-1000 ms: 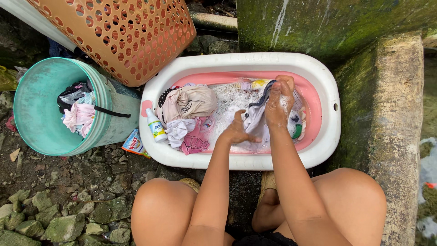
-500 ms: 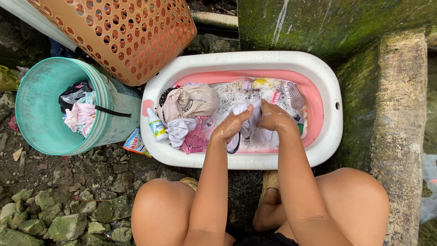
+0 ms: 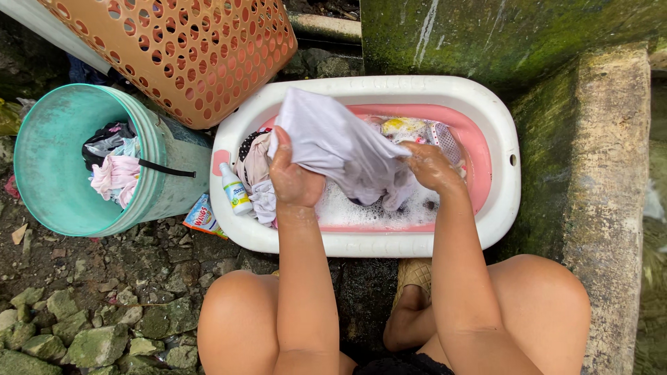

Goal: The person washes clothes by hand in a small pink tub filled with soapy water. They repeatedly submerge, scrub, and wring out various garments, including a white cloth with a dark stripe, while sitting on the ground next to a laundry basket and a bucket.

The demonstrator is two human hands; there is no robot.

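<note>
We see both hands over an oval washtub (image 3: 497, 208), white on its rim and pink inside, set on stony ground. The left hand (image 3: 293, 179) is closed in a fist around one edge of a pale lilac garment (image 3: 340, 149), near the tub's left end. The right hand (image 3: 429, 167) is curled around the other side of the same cloth, towards the middle of the tub, its fingers wet with suds. Between the two hands the garment is lifted and spread — its upper corner rises toward the far rim, while its lower folds trail down into the soapy water (image 3: 361, 208) along the near side.

More laundry (image 3: 253, 163) lies heaped in the left end of the tub, just beside the left hand, and a yellow-patterned piece (image 3: 403, 127) shows by the far rim behind the garment. A small white bottle with a green cap (image 3: 235, 189) rests on the tub's left rim.

Left of the tub stands a teal bucket (image 3: 48, 167) tipped toward us, with pink, white and dark clothes (image 3: 114, 170) inside. An orange perforated basket (image 3: 187, 48) leans over the bucket and the tub's far-left corner. A detergent sachet (image 3: 201, 217) lies on the ground between bucket and tub — just touching the tub's near-left edge. A mossy concrete wall (image 3: 597, 160) runs along the tub's right end.
</note>
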